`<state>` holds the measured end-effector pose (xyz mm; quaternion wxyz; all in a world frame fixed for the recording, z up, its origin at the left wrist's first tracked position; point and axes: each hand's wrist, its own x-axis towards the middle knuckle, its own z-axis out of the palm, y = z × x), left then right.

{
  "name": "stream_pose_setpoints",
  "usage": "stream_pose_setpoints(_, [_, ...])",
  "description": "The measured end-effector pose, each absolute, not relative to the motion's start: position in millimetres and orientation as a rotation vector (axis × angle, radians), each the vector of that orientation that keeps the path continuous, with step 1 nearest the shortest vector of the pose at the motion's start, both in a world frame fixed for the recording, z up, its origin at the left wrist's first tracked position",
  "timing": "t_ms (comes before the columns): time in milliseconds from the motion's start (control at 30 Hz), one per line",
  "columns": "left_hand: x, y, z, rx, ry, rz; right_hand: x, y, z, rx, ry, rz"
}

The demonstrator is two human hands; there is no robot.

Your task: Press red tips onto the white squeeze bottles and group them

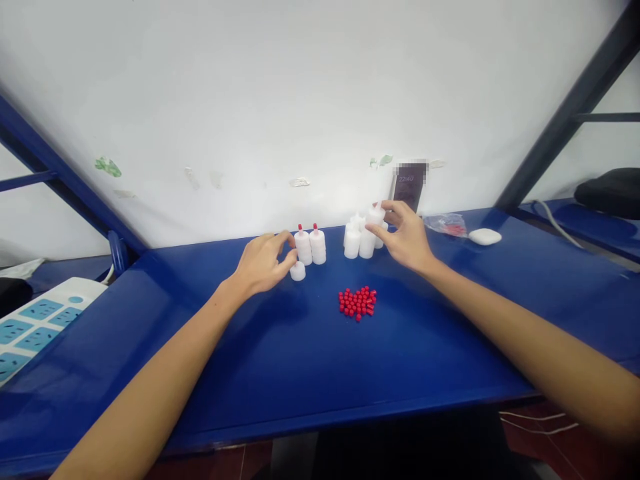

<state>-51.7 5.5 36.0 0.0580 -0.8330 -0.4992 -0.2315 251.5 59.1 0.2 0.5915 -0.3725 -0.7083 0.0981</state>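
My left hand (265,262) has its thumb and fingertips closed around the top of a short white squeeze bottle (298,272) standing on the table. Its nozzle is mostly hidden by the fingers. Just behind stand two stacks of white bottles (318,248), each topped by a red cap (315,227). Farther right, my right hand (403,237) grips an uncapped white bottle (375,215) by thumb and fingers, at the top of a cluster of white bottles (352,245). A pile of small red caps (356,302) lies in front, between both hands.
A phone (409,187) leans on the wall behind my right hand. To its right lie a clear plastic bag (445,225) with red bits and a white rounded object (485,237). A power strip (47,320) sits at the left. The blue table's front edge (350,408) runs below.
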Motion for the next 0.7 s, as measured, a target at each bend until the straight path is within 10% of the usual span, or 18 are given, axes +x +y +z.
stream_pose_setpoints(700, [-6.0,-17.0,13.8,-2.631,-0.743,-1.209,251.5,58.2,-2.9,-0.967,-1.787,0.186])
